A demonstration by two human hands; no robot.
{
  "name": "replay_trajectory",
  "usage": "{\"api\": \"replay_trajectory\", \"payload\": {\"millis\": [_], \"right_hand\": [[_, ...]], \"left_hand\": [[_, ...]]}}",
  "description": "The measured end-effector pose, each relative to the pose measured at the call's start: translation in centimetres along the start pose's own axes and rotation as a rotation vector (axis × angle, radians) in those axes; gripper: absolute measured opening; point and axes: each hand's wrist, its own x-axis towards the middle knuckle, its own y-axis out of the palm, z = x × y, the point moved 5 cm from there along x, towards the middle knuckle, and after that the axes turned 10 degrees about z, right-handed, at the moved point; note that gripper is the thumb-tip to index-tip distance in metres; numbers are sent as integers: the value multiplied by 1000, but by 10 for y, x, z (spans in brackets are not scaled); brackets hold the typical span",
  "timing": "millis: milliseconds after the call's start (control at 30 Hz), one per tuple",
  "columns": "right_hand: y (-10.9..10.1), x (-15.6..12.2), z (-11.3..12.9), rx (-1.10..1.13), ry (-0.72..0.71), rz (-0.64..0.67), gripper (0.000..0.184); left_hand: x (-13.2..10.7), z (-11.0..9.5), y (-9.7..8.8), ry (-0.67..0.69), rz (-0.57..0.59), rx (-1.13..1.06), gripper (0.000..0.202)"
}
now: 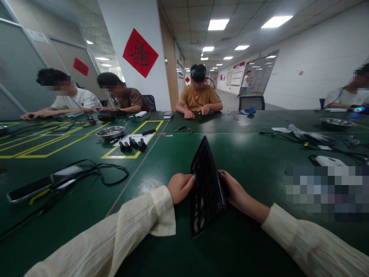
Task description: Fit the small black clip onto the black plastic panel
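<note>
A glossy black tablet (205, 192) stands tilted on edge between my two hands, with light reflected along its face. My left hand (181, 187) is closed at its left side, the thumb pressed on the glossy face. From the other side my right hand (240, 195) grips the tablet's back and edge; most of these fingers are hidden behind it. The tablet is held just over the green table (250, 246), close in front of me.
Left of centre are a metal bowl (110, 132) and several black cylindrical parts (133, 143). A phone (43, 184) with cables lies at left. Cables and a white device (330, 161) are at right. Across the table a person (200, 94) handles a small dark object; others sit left and right.
</note>
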Motion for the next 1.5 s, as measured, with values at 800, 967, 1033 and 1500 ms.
{"api": "replay_trajectory", "payload": {"millis": [800, 967, 1033, 1500], "right_hand": [[-1, 2, -1, 16, -24, 1, 17], [-1, 0, 0, 9, -6, 6, 17], [0, -1, 1, 9, 11, -2, 17], [-2, 0, -2, -7, -17, 35, 19]], "left_hand": [[0, 0, -1, -37, 12, -13, 49], [0, -1, -1, 3, -7, 17, 45], [0, -1, -1, 14, -18, 27, 44], [2, 0, -2, 33, -16, -146, 45]]}}
